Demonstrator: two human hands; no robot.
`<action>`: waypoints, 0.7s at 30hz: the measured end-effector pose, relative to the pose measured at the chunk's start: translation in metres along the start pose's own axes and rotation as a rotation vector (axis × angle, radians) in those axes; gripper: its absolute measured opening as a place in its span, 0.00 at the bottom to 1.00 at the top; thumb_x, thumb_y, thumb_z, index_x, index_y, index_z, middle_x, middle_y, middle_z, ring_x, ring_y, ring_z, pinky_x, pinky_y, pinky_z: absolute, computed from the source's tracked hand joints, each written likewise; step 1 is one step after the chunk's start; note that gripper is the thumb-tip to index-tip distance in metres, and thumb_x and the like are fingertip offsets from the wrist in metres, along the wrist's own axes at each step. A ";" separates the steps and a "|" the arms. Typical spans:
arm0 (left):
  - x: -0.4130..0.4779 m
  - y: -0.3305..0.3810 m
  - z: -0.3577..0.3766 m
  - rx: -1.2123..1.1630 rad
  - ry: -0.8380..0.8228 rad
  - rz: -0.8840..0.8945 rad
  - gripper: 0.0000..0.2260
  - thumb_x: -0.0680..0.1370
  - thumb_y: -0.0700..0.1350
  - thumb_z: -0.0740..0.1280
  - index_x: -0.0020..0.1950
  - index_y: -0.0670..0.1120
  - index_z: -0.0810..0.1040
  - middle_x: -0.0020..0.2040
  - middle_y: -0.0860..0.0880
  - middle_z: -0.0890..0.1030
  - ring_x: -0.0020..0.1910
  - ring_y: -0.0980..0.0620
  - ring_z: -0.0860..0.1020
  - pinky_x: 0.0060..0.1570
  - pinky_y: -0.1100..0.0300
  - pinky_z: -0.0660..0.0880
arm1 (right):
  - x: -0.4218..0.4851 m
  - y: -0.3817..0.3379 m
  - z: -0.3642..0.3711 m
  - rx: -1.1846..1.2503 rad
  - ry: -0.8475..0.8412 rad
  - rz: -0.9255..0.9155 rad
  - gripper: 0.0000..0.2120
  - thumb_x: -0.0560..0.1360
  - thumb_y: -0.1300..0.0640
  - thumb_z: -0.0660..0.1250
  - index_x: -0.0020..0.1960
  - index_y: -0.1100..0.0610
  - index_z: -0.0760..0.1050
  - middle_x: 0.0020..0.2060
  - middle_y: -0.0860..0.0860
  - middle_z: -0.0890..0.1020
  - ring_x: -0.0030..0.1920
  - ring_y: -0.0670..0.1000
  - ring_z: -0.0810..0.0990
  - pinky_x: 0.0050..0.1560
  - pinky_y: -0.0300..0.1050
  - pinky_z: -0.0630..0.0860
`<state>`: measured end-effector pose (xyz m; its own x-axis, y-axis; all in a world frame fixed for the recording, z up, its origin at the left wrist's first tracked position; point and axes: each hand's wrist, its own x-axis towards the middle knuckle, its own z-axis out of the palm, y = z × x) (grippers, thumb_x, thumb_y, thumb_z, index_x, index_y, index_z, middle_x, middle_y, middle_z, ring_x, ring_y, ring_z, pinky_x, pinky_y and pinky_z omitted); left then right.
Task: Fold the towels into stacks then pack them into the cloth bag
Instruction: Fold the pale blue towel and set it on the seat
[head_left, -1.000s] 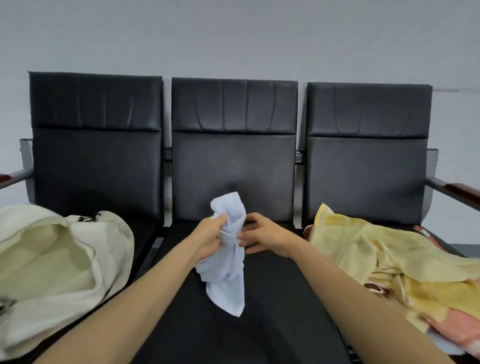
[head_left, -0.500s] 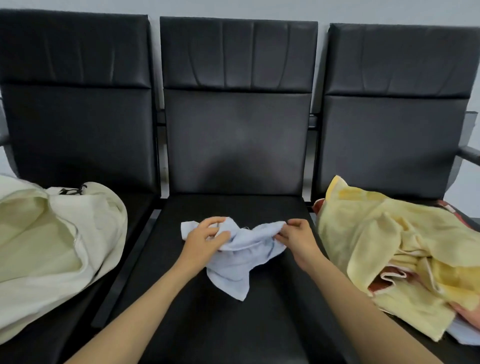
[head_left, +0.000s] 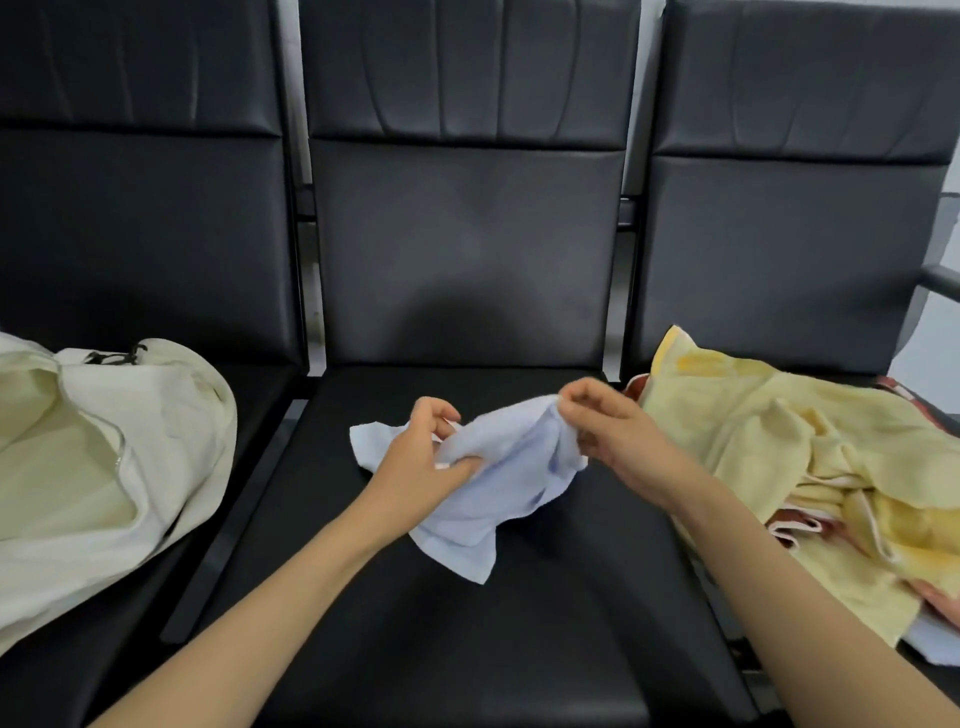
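Note:
A small pale blue towel (head_left: 488, 493) hangs crumpled between my hands over the middle black seat (head_left: 467, 623), its lower corner touching the cushion. My left hand (head_left: 421, 457) grips the towel's left part with curled fingers. My right hand (head_left: 602, 431) pinches its upper right edge. On the left seat lies the cream cloth bag (head_left: 130, 467), its mouth gaping open. A loose pile of towels (head_left: 810, 467), yellow on top with reddish and white ones beneath, covers the right seat.
Three black padded chairs stand joined in a row, with backrests (head_left: 462, 249) close behind the seats. A metal armrest (head_left: 940, 280) juts out at the far right. Narrow gaps separate the seats.
The camera has moved closer and tilted down. The blue towel, first held bunched upright, has come down towards the seat, and my hands have drawn apart, stretching it sideways.

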<state>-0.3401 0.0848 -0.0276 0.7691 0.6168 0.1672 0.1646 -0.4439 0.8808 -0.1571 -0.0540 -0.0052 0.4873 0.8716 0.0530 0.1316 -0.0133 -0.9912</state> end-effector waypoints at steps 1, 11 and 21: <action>0.000 -0.003 -0.001 -0.008 -0.044 -0.031 0.20 0.72 0.44 0.74 0.58 0.52 0.68 0.51 0.53 0.75 0.52 0.58 0.75 0.46 0.67 0.73 | 0.001 0.000 -0.006 0.070 0.029 0.007 0.07 0.80 0.59 0.61 0.44 0.55 0.73 0.38 0.49 0.76 0.42 0.49 0.74 0.45 0.45 0.72; -0.001 -0.011 -0.013 0.035 -0.068 -0.051 0.04 0.76 0.50 0.69 0.44 0.53 0.82 0.41 0.53 0.82 0.43 0.56 0.79 0.44 0.61 0.74 | 0.003 0.025 -0.017 -0.988 0.232 0.164 0.10 0.80 0.61 0.57 0.59 0.57 0.73 0.54 0.54 0.79 0.53 0.54 0.77 0.51 0.43 0.71; -0.008 0.009 0.007 -0.228 0.005 -0.117 0.05 0.73 0.48 0.73 0.44 0.48 0.81 0.42 0.43 0.83 0.46 0.47 0.82 0.49 0.51 0.78 | -0.016 0.002 0.047 -0.730 -0.102 -0.093 0.05 0.76 0.51 0.64 0.51 0.47 0.71 0.43 0.44 0.80 0.45 0.44 0.78 0.47 0.43 0.76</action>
<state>-0.3409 0.0715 -0.0240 0.7497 0.6591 0.0595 0.1085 -0.2111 0.9714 -0.2054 -0.0442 -0.0137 0.3681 0.9258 0.0857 0.7258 -0.2286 -0.6488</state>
